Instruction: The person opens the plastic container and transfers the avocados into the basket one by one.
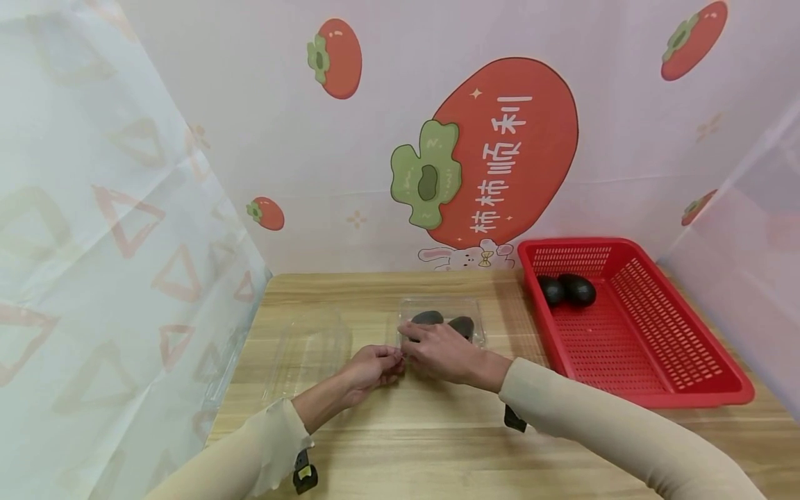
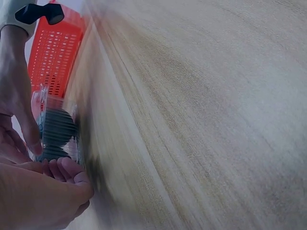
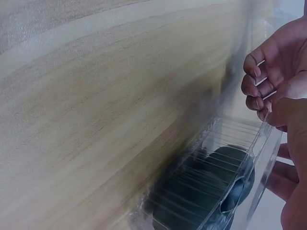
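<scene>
A clear plastic clamshell box (image 1: 440, 303) holds two dark avocados (image 1: 428, 318), seen through its ribbed wall in both wrist views. My left hand (image 1: 371, 370) is at the near left corner of this box, its thumb and curled fingers pinching the edge. Over the front of the box lies my right hand (image 1: 440, 351). From the right wrist view, the right thumb is on the rim and its fingers are behind the lid, so the edge is between them. The two hands' fingertips meet at that corner, which hides the exact contact.
A red perforated basket (image 1: 650, 399) stands at the right with two more dark avocados (image 1: 576, 290) in its far left corner. Another clear plastic box (image 1: 306, 357) lies at the left on the wooden table (image 1: 400, 444). A printed backdrop (image 1: 375, 153) rises behind the table.
</scene>
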`<state>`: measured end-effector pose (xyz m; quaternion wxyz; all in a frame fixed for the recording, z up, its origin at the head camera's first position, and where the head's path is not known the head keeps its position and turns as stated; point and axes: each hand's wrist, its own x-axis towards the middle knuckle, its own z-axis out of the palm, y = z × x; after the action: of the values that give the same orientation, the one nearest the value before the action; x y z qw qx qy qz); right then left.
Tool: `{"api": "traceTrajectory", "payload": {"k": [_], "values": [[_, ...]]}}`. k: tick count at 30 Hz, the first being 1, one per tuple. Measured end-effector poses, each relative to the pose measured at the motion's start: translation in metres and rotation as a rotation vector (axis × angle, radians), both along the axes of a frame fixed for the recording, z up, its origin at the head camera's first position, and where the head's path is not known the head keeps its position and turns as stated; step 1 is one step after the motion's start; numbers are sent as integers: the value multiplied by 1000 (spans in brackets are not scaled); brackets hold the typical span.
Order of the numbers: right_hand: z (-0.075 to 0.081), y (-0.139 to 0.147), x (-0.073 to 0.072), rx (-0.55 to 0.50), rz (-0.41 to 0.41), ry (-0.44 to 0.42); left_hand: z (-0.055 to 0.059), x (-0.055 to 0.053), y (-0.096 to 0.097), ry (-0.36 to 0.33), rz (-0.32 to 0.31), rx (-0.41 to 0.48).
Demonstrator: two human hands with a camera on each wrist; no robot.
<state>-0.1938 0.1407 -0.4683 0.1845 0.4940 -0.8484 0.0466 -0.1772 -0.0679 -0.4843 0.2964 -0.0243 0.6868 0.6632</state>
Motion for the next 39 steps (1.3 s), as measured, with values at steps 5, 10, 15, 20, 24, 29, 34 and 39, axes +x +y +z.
{"api": "traceTrajectory", "payload": {"k": [5,10,15,20,24,29,34,39], "values": [[-2,-1,-1,-36,4,2,0,0,1,7,12,0],[-4,-3,-1,-50,-7,-18,0,0,2,27,16,-5],[-3,-4,-1,-44,-9,4,-1,0,1,35,19,-9],[-3,-7,-1,-23,-21,26,-2,-1,1,40,9,-4],[-1,-9,-2,5,-16,61,-3,-2,-1,51,3,-7],[5,-9,-5,-33,44,80,-4,-2,-3,61,32,-20],[8,-2,-6,-54,74,11,-1,1,-4,52,46,-31],[9,9,-2,-39,37,-126,0,4,-3,25,39,-20]]}}
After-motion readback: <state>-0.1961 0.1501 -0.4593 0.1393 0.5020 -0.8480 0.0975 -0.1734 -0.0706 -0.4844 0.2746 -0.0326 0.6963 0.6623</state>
